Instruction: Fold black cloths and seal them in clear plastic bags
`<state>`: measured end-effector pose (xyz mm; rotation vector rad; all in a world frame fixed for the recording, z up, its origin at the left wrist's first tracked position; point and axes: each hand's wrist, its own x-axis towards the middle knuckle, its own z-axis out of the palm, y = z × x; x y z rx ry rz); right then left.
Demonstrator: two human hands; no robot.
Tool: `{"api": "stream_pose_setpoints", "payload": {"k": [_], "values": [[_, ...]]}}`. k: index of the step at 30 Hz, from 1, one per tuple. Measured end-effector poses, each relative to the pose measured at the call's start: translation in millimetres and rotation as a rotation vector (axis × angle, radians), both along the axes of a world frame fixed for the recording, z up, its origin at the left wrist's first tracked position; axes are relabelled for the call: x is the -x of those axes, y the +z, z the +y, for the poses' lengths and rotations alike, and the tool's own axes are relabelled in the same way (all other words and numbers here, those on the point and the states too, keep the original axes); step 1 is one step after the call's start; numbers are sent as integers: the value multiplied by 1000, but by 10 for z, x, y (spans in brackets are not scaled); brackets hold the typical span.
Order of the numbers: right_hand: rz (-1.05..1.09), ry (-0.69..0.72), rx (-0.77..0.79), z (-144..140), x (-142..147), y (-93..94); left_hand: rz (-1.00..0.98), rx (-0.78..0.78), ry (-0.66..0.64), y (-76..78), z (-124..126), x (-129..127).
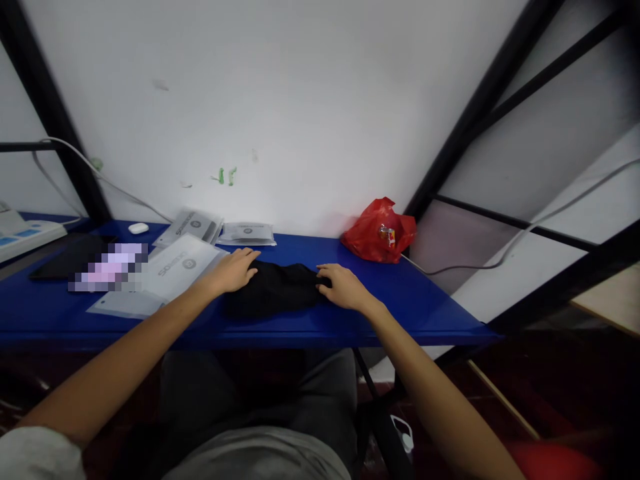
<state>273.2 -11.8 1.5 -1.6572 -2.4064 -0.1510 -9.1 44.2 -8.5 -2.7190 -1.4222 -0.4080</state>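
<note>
A folded black cloth point(280, 288) lies bunched lengthwise near the front edge of the blue table point(410, 310). My left hand point(234, 271) rests at the cloth's upper left end, palm down, fingers stretched out and thumb apart. At the right end, my right hand point(343, 287) has its fingers curled, with a dark edge of the cloth between fingertips and thumb. Just left of my left hand are flat, frosted plastic bags point(175, 270) with grey printing. What sort of garment or fabric piece the cloth is, I cannot tell.
A red plastic bag point(377, 233) stands at the back right. Further printed packets point(247, 233) lie by the wall. To the left are a white earbud case point(139, 228), a phone with a blurred screen point(113, 265), a black tablet-like slab point(65, 257) and a power strip point(33, 237). Black metal posts flank the table.
</note>
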Motion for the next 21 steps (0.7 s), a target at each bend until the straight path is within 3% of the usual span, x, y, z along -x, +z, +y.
{"api": "stream_pose_setpoints", "payload": {"k": [4, 8, 9, 12, 14, 16, 21], "values": [[26, 31, 33, 8, -37, 109, 59, 91, -14, -46, 152, -32], [140, 162, 234, 104, -163, 307, 43, 193, -36, 71, 182, -12], [157, 139, 220, 148, -182, 345, 31, 185, -11, 112, 178, -17], [119, -180, -128, 263, -169, 387, 14, -15, 99, 205, 118, -72], [70, -269, -284, 284, -124, 361, 30, -125, 103, 227, 17, -123], [40, -224, -292, 258, -93, 315, 54, -109, 42, 220, -128, -160], [-85, -168, -137, 177, -205, 164, 112, 57, -125, 118, -457, -160]]}}
